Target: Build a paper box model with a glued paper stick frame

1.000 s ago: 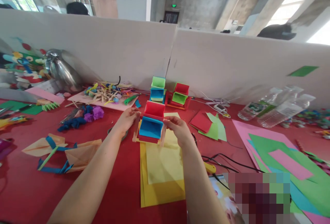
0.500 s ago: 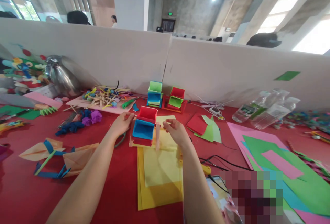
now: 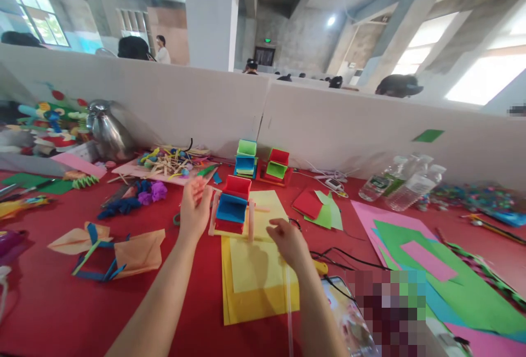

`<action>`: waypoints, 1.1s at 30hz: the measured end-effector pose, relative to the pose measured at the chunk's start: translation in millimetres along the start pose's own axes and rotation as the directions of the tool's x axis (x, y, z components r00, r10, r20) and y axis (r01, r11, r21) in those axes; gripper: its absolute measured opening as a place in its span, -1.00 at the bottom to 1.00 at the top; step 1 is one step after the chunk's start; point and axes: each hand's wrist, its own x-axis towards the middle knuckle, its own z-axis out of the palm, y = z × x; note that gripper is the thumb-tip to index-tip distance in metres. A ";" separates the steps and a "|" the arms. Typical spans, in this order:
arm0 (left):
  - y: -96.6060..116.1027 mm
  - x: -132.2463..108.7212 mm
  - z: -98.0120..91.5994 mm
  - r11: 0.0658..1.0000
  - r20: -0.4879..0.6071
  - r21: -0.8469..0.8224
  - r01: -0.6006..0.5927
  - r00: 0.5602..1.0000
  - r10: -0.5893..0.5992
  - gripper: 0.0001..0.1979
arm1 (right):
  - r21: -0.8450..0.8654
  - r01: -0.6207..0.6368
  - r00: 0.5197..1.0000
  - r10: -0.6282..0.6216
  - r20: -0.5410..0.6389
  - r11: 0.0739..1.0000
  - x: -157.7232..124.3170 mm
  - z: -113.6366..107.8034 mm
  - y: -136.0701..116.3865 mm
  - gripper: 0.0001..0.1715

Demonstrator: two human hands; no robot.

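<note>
A small paper wheel model [image 3: 231,209] with red, blue and yellow scoop-like pockets stands between wooden-stick supports, at the top of a yellow paper stack [image 3: 258,291]. A thin stick juts out of its right side. My left hand [image 3: 195,203] is raised just left of the model, fingers apart and holding nothing. To the model's right and nearer to me, my right hand [image 3: 290,242] hovers over the yellow paper, apart from the model. Its fingers are loosely curled with nothing visible in them; the thumb is partly hidden. A narrow clear strip [image 3: 289,313] shows below that hand.
Two similar paper models, one green and blue [image 3: 245,160], one red and green [image 3: 278,164], stand by the partition. Craft sticks [image 3: 172,161] lie at back left, plastic bottles [image 3: 417,187] at right. A phone [image 3: 349,313], black cable [image 3: 349,255] and yellow tool handle [image 3: 320,267] are near my right forearm.
Both hands have come away from the model's sides. The left has opened and turned upward; the right has dropped toward me. The model now stands unheld, and the view has tilted up slightly.
</note>
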 end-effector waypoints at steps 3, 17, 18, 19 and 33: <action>-34.9 -19.8 -4.1 0.994 0.027 0.030 0.108 0.994 -0.109 -0.71 | -0.139 0.036 0.999 -0.033 0.027 0.990 -5.5 20.1 12.3 -0.86; -78.6 -52.0 -7.1 0.971 0.225 0.084 0.224 0.945 -0.237 -0.81 | -0.205 0.094 0.995 -0.086 0.048 0.974 -12.9 52.1 32.7 -0.79; -79.6 -52.1 -6.9 0.971 0.222 0.086 0.222 0.946 -0.236 -0.82 | -0.188 0.100 0.994 -0.091 0.052 0.977 -12.6 52.7 34.6 -0.78; -80.6 -52.1 -6.7 0.972 0.219 0.087 0.218 0.948 -0.232 -0.82 | -0.170 0.105 0.994 -0.097 0.055 0.980 -12.4 53.4 36.6 -0.77; -89.4 -67.7 2.9 0.987 0.074 0.065 0.150 0.985 -0.155 -0.62 | -0.240 0.219 0.969 -0.240 -0.060 0.946 -12.4 43.1 43.6 -0.65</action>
